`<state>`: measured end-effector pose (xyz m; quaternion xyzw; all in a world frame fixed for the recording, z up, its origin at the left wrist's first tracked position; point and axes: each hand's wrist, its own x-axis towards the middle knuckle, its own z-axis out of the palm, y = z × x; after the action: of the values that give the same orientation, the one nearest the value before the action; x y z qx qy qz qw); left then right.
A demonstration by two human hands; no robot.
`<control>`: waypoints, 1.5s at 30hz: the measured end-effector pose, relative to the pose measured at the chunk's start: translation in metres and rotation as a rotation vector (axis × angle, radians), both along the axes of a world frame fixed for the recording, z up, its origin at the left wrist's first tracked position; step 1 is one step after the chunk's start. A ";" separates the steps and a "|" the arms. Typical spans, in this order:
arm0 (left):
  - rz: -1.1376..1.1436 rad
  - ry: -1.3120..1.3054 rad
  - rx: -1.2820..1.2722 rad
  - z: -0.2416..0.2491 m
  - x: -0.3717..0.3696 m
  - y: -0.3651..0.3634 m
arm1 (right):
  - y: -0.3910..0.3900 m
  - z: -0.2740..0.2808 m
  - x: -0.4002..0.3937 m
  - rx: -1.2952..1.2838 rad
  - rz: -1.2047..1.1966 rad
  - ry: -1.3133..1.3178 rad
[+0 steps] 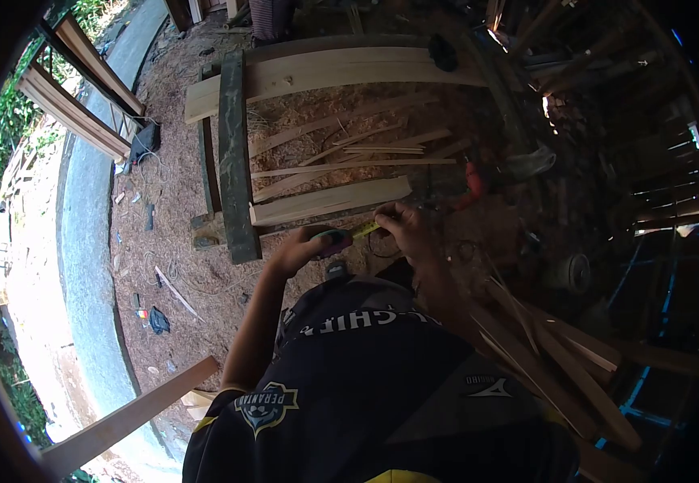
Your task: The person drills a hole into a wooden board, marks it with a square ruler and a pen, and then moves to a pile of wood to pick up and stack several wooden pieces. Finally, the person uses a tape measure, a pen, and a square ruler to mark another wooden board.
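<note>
- Found the tape measure (335, 242) held just off the near side of the bench (237, 153), apparently not laid against any board.
- Noted the left hand (303, 250) closed around its body, and the right hand (407, 229) pinching the short drawn-out yellow blade (366, 229). Cannot tell whether any lock is set.
- Could lose the blade from so slight a pinch — with recoil and nicked skin as the likely result, if unlocked.
- Could misread the marks, given deep shade over the right half of the bench and a blade free to twist without backing.
- Found a pale board (333, 201) lying along the near side of the bench, with no clamp visible. Could shift if bumped or leaned on.
- Noted thin strips (382, 150) crossing one another between the near and far sides of the bench. Could slide, tangle or snap underfoot.
- Observed a red tool (473, 182), too dim to identify, near the right end of the bench. Could be struck by a sideways swing of the right hand.
- Noted loose boards (559, 346) on the near right of the bench — unevenly piled. Could cause a trip on stepping back.
</note>
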<state>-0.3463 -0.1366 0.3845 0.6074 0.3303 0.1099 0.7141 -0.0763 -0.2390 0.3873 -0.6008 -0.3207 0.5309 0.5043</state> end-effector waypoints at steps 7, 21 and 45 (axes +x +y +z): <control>-0.055 -0.003 0.045 0.016 -0.004 0.006 | -0.004 0.015 0.017 0.071 -0.090 0.016; -0.161 0.056 0.015 0.023 -0.014 0.018 | -0.014 0.009 0.035 0.049 -0.088 0.031; -0.184 0.200 0.103 0.018 0.019 0.008 | -0.025 0.040 0.030 0.107 0.298 -0.712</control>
<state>-0.3271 -0.1282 0.4025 0.6787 0.3368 -0.0001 0.6526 -0.0466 -0.2641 0.4274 -0.6672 -0.5867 0.3389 0.3093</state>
